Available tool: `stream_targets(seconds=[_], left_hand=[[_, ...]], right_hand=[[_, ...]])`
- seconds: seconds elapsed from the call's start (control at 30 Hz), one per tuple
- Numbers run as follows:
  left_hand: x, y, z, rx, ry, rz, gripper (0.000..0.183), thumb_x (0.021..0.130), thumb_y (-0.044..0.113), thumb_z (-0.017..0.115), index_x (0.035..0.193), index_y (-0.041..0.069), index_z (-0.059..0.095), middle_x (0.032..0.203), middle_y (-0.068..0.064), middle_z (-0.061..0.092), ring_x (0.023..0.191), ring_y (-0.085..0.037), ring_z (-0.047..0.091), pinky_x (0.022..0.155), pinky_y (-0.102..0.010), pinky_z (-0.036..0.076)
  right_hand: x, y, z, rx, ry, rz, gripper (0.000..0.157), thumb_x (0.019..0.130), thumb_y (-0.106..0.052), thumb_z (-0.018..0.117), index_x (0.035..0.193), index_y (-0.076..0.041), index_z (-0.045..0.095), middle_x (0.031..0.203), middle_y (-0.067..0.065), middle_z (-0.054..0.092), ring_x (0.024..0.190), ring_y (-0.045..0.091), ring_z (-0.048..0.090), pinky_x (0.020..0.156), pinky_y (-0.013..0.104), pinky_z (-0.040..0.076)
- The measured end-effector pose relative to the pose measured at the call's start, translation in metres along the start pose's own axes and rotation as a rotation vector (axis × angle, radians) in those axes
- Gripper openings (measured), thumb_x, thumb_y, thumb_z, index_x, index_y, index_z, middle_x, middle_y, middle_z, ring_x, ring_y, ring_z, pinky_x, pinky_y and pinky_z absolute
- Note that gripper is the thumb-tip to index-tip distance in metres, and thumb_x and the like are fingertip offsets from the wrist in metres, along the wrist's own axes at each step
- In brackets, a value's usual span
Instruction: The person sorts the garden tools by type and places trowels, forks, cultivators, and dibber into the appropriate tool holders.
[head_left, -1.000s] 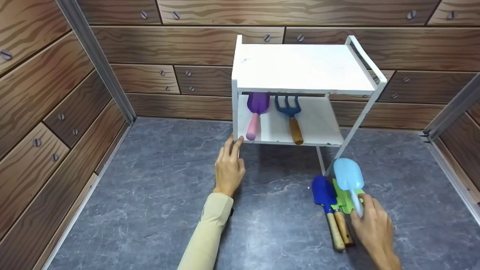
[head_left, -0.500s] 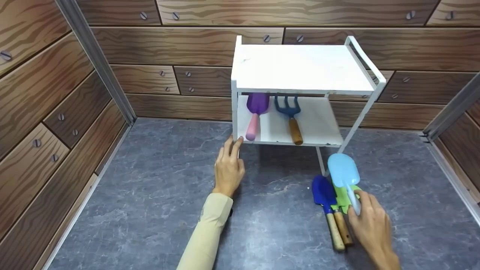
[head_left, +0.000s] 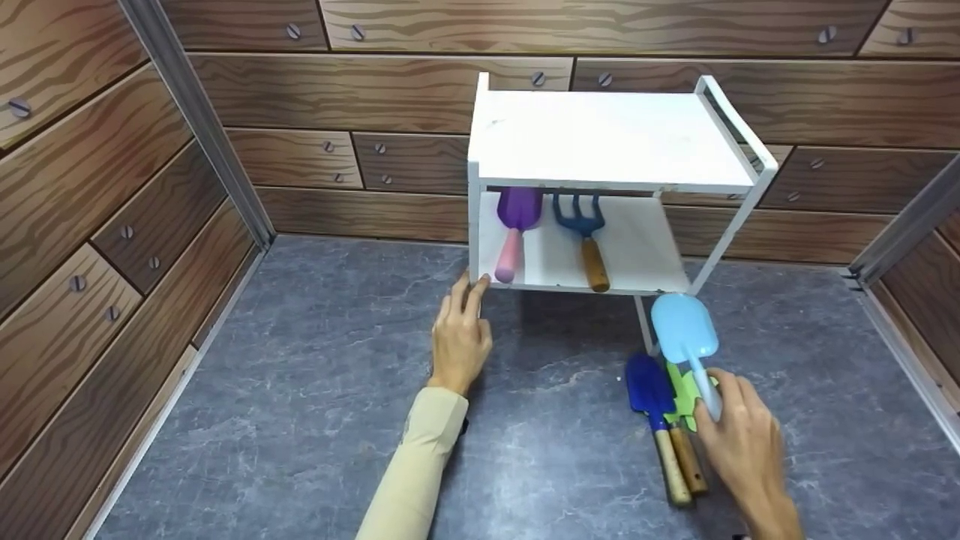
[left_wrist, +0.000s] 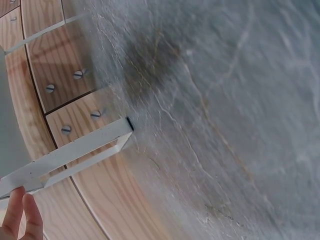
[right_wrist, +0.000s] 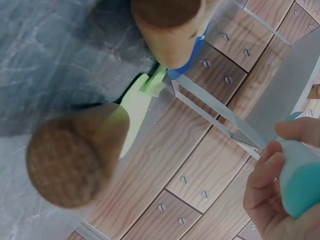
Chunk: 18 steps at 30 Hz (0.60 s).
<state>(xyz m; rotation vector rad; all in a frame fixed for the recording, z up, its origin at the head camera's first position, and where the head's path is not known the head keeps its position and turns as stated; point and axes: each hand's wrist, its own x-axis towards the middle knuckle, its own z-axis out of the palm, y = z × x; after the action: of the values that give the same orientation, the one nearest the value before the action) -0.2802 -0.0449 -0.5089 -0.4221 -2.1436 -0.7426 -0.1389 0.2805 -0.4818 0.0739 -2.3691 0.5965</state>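
My right hand [head_left: 739, 439] pinches the handle of a light-blue hand trowel [head_left: 685, 328], its blade raised toward the cart's right front leg. Beneath it on the floor lie a dark-blue trowel [head_left: 649, 386] and a light-green garden tool [head_left: 682, 397], partly hidden, both with wooden handles. In the right wrist view, thumb and fingers close round the trowel handle [right_wrist: 303, 186]. My left hand [head_left: 459, 341] touches the white cart [head_left: 585, 139] at the lower shelf's left front corner; its fingers reach out fairly straight. In the left wrist view, its fingertips [left_wrist: 16, 192] meet the cart's frame.
On the lower shelf [head_left: 637, 240] lie a purple trowel [head_left: 519, 208] with a pink handle and a blue hand fork [head_left: 579, 223] with a wooden handle. Wood-patterned walls [head_left: 360, 90] stand behind and at both sides. The floor [head_left: 322, 337] is grey and marbled.
My right hand has moved the light-blue trowel a little forward and left, toward the cart's lower shelf. My left hand keeps its place at the shelf corner.
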Motion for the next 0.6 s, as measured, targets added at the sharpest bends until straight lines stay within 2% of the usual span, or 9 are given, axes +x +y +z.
stream_targets(seconds=[0.17,0.33,0.6], left_hand=[[0.0,0.0,0.0,-0.001,0.008,0.006,0.066,0.073,-0.01,0.064,0.136,0.007,0.061,0.138,-0.019,0.055,0.094,-0.034,0.061,0.077,-0.044,0.057],[0.0,0.0,0.0,0.008,0.015,0.012,0.065,0.073,-0.009,0.064,0.136,0.007,0.061,0.138,-0.019,0.056,0.092,-0.033,0.061,0.075,-0.043,0.057],[0.0,0.0,0.001,0.025,0.016,0.015,0.063,0.074,-0.008,0.062,0.135,0.008,0.062,0.136,-0.018,0.057,0.085,-0.032,0.06,0.071,-0.042,0.056]], right_hand=[[0.004,-0.002,0.0,0.023,0.001,-0.003,0.035,0.075,0.011,0.069,0.11,0.01,0.066,0.089,0.026,0.063,0.065,0.041,0.06,0.054,0.061,0.048],[0.009,-0.003,0.0,0.031,-0.008,-0.026,0.035,0.075,0.012,0.069,0.11,0.011,0.065,0.089,0.027,0.063,0.063,0.04,0.059,0.052,0.058,0.049],[0.015,-0.006,0.003,0.037,0.032,-0.069,0.035,0.073,0.012,0.072,0.108,0.01,0.066,0.088,0.026,0.064,0.061,0.041,0.059,0.05,0.06,0.047]])
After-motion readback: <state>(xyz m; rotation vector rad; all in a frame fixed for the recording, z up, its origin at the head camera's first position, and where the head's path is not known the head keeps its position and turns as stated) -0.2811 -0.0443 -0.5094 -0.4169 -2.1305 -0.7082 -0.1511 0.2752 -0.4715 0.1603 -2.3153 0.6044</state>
